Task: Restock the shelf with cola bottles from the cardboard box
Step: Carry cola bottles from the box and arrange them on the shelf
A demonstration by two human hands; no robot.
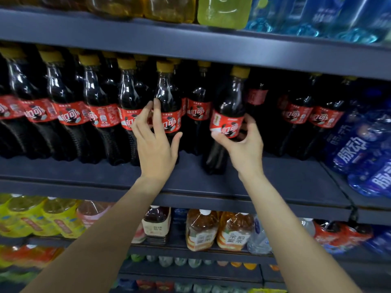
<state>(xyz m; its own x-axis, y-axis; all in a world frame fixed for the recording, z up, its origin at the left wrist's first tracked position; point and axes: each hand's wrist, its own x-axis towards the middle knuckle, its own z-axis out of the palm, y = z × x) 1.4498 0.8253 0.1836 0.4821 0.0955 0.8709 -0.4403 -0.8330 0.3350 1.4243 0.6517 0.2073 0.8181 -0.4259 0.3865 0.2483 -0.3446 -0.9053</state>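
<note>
Cola bottles with yellow caps and red labels line the dark shelf [285, 182] in a row. My right hand [241, 142] grips one cola bottle [229, 106] at its label; the bottle leans to the right, base at the shelf's front. My left hand [157, 142] reaches to an upright cola bottle [169, 96] in the row, fingers extended and touching its shoulder, thumb spread to the right of the bottle. More cola bottles [317, 117] stand to the right behind a gap. The cardboard box is out of view.
Blue drink bottles [364, 149] crowd the right end of the shelf. The shelf above [190, 39] carries yellow, green and blue bottles. Below are tea bottles [232, 231] and yellow packs [42, 216]. Bare shelf board lies in front of the tilted bottle.
</note>
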